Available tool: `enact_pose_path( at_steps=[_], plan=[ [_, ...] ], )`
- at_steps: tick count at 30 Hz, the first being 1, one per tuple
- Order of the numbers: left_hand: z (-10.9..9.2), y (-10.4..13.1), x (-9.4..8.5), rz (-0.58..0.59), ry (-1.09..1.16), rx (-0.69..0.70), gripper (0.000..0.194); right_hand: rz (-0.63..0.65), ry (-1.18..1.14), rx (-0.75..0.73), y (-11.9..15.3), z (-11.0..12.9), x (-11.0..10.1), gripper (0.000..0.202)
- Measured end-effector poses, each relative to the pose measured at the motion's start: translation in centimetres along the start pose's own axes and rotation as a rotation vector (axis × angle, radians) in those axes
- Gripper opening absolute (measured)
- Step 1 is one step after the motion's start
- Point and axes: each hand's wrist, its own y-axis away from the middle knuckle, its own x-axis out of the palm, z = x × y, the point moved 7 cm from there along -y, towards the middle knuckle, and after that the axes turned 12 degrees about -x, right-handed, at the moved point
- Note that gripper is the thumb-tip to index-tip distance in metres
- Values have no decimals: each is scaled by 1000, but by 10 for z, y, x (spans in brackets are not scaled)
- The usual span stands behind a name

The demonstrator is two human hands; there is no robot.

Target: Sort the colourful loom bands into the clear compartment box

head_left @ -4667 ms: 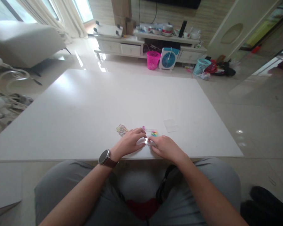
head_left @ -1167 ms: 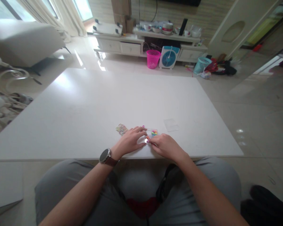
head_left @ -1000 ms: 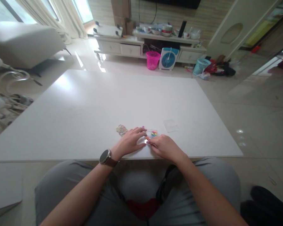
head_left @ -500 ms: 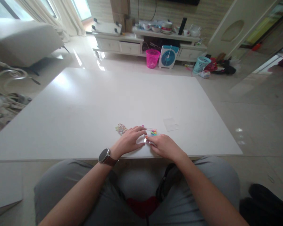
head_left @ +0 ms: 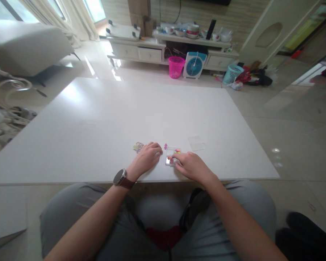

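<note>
A small clear plastic box (head_left: pixel 167 162) with compartments lies near the table's front edge, holding small colourful pieces (head_left: pixel 177 150). At its right side is my right hand (head_left: pixel 191 165), its index finger reaching over the box and its thumb a little apart, near the lower edge. My left hand (head_left: pixel 149 156) rests on the table to the left of the box with curled fingers; whatever they may hold is hidden. Partly behind that hand sits a pile of thin pastel loops (head_left: pixel 138 146). A small pink piece (head_left: pixel 165 146) lies by the box's upper left corner.
A clear flat lid-like sheet (head_left: pixel 197 143) lies right of the box on the large white table (head_left: pixel 141 112). Beyond the table stand a pink basket (head_left: pixel 176 67), a blue fan (head_left: pixel 195 65) and a low cabinet (head_left: pixel 125 52) with dishes above. A watch (head_left: pixel 120 177) is on my left wrist.
My left hand has drawn away from the box to the left and its fingers have curled. More of the box and the pink piece now show. My right hand stays at the box.
</note>
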Motion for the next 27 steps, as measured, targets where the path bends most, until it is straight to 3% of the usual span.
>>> enact_pose_path(
  at_steps=[8,14,23,27],
  plan=[
    [-4,0,-9,-29,146,-40,16,-30,-20,6,1,-3,-3,29],
    [-25,5,-6,26,355,52,17,-45,-17,1,0,-1,-6,26],
    [-24,5,-8,25,252,60,28,-29,-28,2,1,-1,-4,26],
    [-23,7,-3,65,197,94,49,-9,-47,-47,-1,4,0,24]
  ],
)
